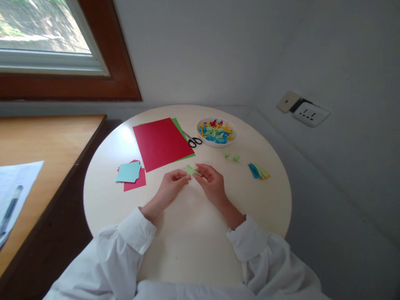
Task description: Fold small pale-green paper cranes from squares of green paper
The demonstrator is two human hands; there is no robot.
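Note:
Between my hands, above the middle of the round table, is a small folded piece of light green paper (191,170). My left hand (173,183) pinches its lower left side with thumb and forefinger. On the other side, my right hand (211,182) grips its right edge, fingers curled behind. The exact fold is too small to make out. Two small light green folded paper pieces (232,156) lie beyond my right hand. Farther right rests a bundle of blue and yellow folded paper strips (258,171).
A white bowl (235,141) of colourful folded paper pieces stands at the back. Black-handled scissors (194,142) lie beside large red (162,143) and green sheets. Small light blue paper squares (128,171) over pink ones are at left. A wooden desk (53,133) stands left of the round table (103,208).

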